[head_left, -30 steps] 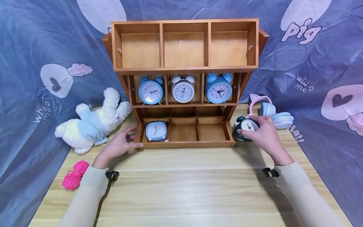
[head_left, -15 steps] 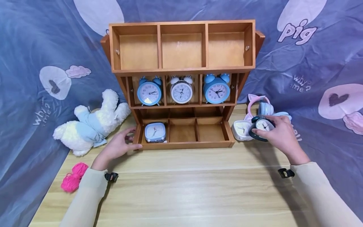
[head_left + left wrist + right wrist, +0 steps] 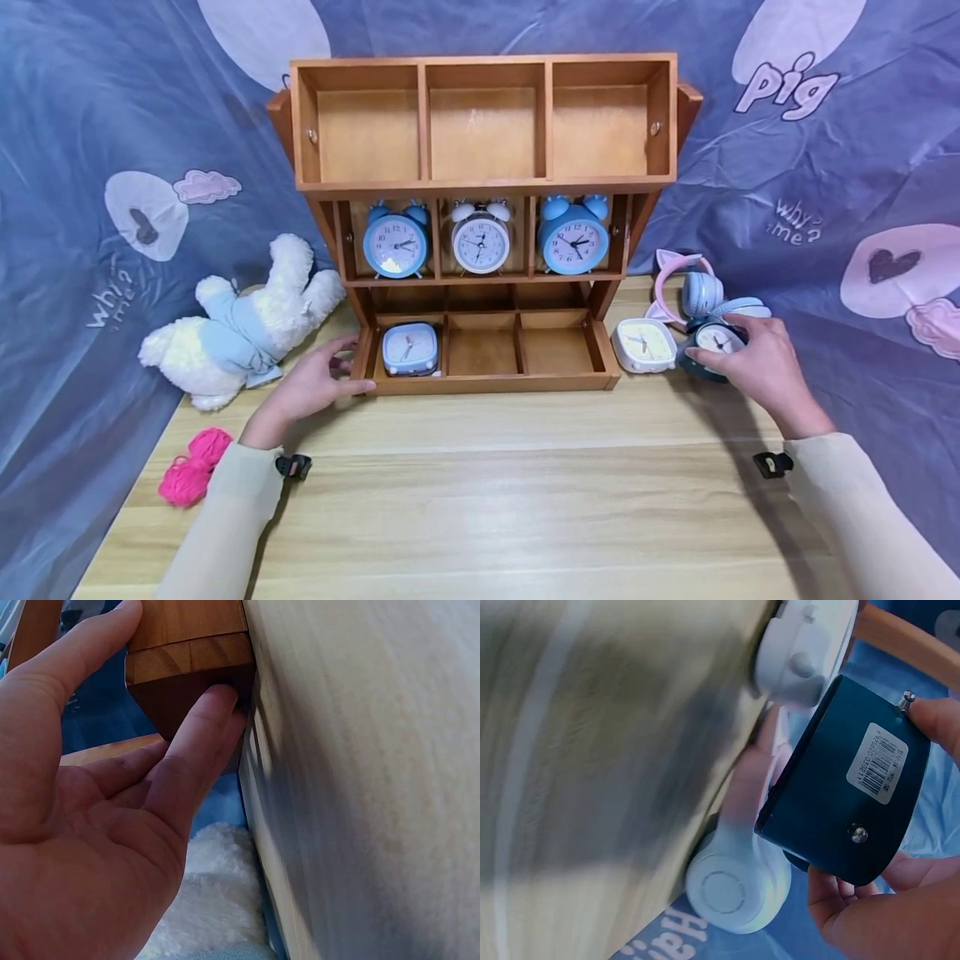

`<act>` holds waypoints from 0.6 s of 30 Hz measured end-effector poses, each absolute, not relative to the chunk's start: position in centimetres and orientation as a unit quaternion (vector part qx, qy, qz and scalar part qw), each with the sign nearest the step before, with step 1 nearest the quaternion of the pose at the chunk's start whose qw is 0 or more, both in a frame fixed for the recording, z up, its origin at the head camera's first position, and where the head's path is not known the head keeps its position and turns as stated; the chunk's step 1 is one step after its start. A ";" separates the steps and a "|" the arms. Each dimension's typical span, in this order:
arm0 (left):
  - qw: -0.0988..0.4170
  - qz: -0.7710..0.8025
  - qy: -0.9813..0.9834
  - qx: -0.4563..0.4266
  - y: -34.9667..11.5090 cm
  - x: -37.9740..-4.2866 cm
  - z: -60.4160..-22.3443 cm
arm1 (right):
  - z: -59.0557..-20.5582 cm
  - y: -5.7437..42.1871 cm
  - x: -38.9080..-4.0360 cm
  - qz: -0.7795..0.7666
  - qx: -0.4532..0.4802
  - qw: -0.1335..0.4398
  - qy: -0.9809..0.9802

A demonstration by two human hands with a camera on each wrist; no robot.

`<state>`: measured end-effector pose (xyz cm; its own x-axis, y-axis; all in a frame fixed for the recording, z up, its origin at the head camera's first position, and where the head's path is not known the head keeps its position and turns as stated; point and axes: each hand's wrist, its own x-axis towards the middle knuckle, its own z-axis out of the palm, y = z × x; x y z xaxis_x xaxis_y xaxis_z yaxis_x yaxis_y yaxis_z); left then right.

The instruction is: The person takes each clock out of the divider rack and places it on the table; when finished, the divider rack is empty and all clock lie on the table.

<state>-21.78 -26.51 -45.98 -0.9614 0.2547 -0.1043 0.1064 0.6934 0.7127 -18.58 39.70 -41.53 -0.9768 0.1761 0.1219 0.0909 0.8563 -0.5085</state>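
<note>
My right hand point(image 3: 767, 373) holds a dark teal alarm clock point(image 3: 718, 340) between thumb and fingers, to the right of the shelf. In the right wrist view the underside of this alarm clock point(image 3: 817, 802) shows a barcode label and small metal feet. Just left of it stands a white alarm clock point(image 3: 644, 345). My left hand point(image 3: 309, 390) grips the lower left corner of the wooden shelf point(image 3: 491, 384), thumb at the front and fingers against the side. A light-blue square clock point(image 3: 410, 348) sits in the bottom left compartment.
Two blue twin-bell clocks flank a white twin-bell clock point(image 3: 481, 242) in the middle row. Cat-ear headphones point(image 3: 701, 292) lie behind my right hand. On the left are a white plush toy point(image 3: 240, 329) and pink yarn point(image 3: 197, 467).
My right hand has moved the dark teal alarm clock rightward, away from the shelf, uncovering the white alarm clock. My left hand has stayed at the shelf's corner.
</note>
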 end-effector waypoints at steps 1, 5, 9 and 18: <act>0.098 0.378 0.915 0.098 -26.5 -21.8 -46.0 | -41.7 39.8 -18.6 0.259 -0.071 0.079 -0.960; 0.099 0.376 0.916 0.097 -26.4 -21.8 -45.9 | -42.1 40.3 -18.6 0.256 -0.074 0.068 -0.962; 0.097 0.373 0.918 0.094 -26.4 -21.7 -45.9 | -42.8 40.5 -18.7 0.248 -0.075 0.064 -0.964; 0.102 0.373 0.918 0.092 -26.4 -21.7 -45.9 | -44.2 40.9 -18.8 0.223 -0.070 0.053 -0.971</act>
